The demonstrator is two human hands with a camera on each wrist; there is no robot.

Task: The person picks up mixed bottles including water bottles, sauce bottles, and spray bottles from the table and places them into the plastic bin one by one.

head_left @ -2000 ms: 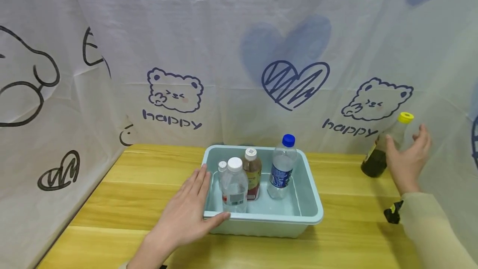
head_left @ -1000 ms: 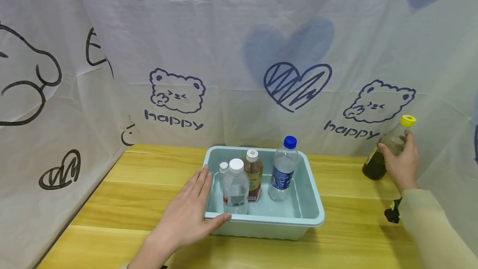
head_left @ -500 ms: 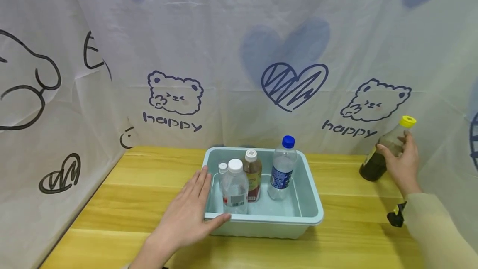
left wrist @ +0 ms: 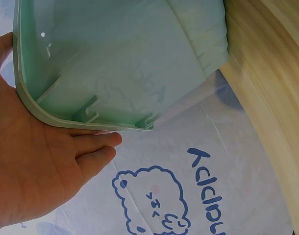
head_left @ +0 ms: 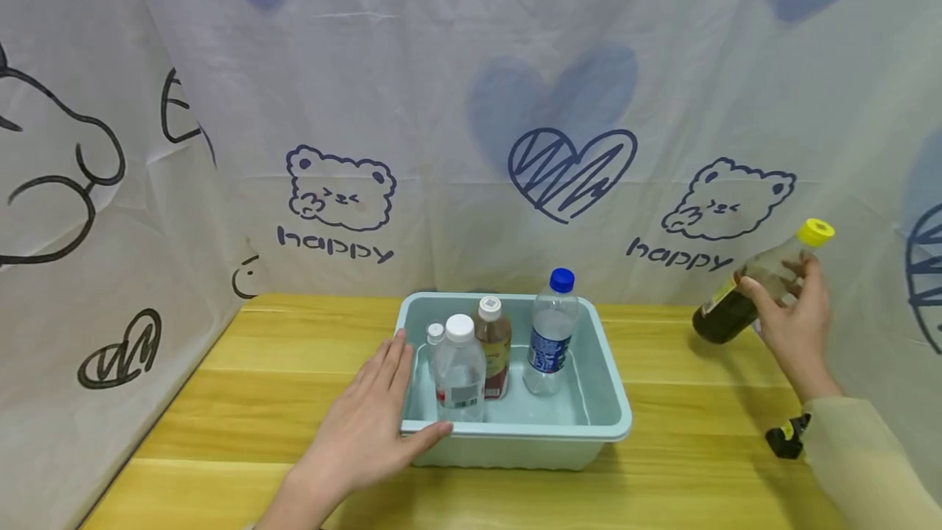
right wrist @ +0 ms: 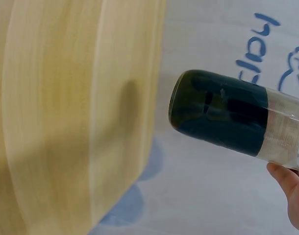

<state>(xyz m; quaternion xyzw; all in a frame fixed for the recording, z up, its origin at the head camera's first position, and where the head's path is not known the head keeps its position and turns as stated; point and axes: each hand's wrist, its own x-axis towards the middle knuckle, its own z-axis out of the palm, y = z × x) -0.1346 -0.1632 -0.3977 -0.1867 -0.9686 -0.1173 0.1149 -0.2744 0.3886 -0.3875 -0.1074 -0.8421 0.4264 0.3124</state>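
Observation:
My right hand point(head_left: 798, 321) grips a yellow-capped bottle of dark liquid point(head_left: 728, 309) around its upper part. The bottle leans with its cap to the right, and in the right wrist view its base point(right wrist: 188, 105) hangs clear of the table. My left hand point(head_left: 361, 424) rests on the near left corner of a pale blue-green plastic tub point(head_left: 515, 432), fingers straight along the left rim and thumb on the front rim. In the tub stand a clear white-capped bottle point(head_left: 460, 375), a brown drink bottle point(head_left: 495, 350), a blue-capped bottle point(head_left: 548, 342) and a small white-capped bottle point(head_left: 435, 335), partly hidden.
The tub stands on a yellow wood-grain table point(head_left: 221, 415). Behind the table and along its sides hangs a printed white curtain point(head_left: 441, 211). A small black object point(head_left: 786, 437) shows by the right sleeve.
My right hand has closed around the yellow-capped bottle, then tilted it and raised it off the table. The left hand and the tub have stayed in place.

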